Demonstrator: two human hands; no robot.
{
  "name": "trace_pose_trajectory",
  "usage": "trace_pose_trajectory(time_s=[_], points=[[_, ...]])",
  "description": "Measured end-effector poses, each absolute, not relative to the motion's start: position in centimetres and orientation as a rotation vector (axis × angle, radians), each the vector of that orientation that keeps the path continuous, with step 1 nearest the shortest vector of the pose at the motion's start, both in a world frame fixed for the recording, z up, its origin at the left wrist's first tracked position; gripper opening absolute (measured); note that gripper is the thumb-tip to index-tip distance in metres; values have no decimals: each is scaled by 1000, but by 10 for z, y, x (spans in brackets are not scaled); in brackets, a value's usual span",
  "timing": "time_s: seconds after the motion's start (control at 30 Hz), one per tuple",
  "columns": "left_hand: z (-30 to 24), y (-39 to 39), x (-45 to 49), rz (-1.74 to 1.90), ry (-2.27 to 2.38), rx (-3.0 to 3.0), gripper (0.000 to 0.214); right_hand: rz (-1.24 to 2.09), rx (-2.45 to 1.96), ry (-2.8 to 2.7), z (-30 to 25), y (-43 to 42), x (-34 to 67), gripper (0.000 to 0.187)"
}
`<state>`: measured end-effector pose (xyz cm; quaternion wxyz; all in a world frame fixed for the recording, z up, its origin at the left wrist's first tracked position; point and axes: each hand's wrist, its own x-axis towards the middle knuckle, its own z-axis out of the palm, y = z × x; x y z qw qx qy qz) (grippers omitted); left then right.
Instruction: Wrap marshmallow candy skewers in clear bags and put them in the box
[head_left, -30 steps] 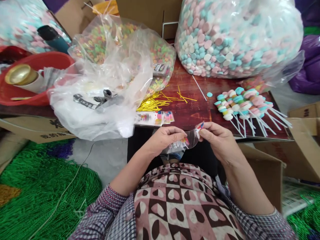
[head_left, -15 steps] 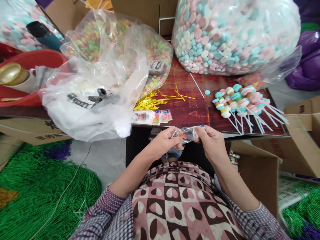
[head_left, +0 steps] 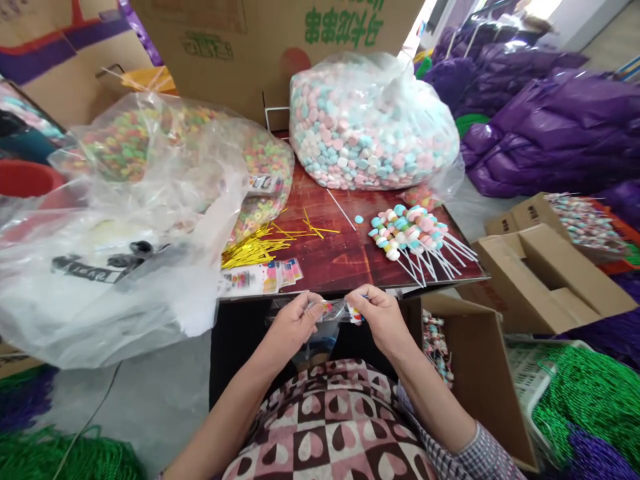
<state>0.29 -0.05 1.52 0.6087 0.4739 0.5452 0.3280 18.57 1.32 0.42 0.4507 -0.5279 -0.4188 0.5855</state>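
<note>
Between my two hands, just off the table's front edge, a small clear plastic bag (head_left: 337,311) with colourful print is stretched out. My left hand (head_left: 299,319) pinches one end of it. At the other end, my right hand (head_left: 376,313) has thumb and fingers closed on the printed part. On the table ahead lie gold twist ties (head_left: 255,246) and a stack of printed clear bags (head_left: 263,276). To the right rests a pile of marshmallow skewers (head_left: 410,230) with white sticks pointing toward me.
A big bag of pastel marshmallows (head_left: 365,133) stands at the back of the dark red table (head_left: 320,260). Bags of ring candy (head_left: 125,143) and a white plastic bag (head_left: 150,293) fill the left. An open cardboard box (head_left: 475,360) holding wrapped skewers sits below right.
The view has swung to the right and up, showing more of the boxes and purple bags. Both hands still hold the small bag by its ends.
</note>
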Motion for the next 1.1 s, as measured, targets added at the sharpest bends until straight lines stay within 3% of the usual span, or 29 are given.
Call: trace_pose_trajectory(time_s=[0.23, 0.47, 0.67, 0.8, 0.93, 1.1], points=[[3, -1, 11, 862, 1249, 968, 51, 1207, -1486, -1277, 11, 9, 186, 54], [-1, 0, 18, 888, 1139, 926, 42, 1218, -1392, -1351, 13, 13, 197, 27], [-2, 4, 24, 1057, 1096, 628, 48, 930, -1472, -1741, 28, 12, 199, 41], [4, 9, 22, 1157, 1021, 486, 45, 414, -1507, -1884, 61, 37, 244, 27], [11, 12, 16, 1264, 783, 351, 41, -248, -1796, -1890, 83, 76, 311, 30], [10, 12, 12, 1316, 681, 249, 32, -440, -2134, -2145, 73, 99, 344, 35]])
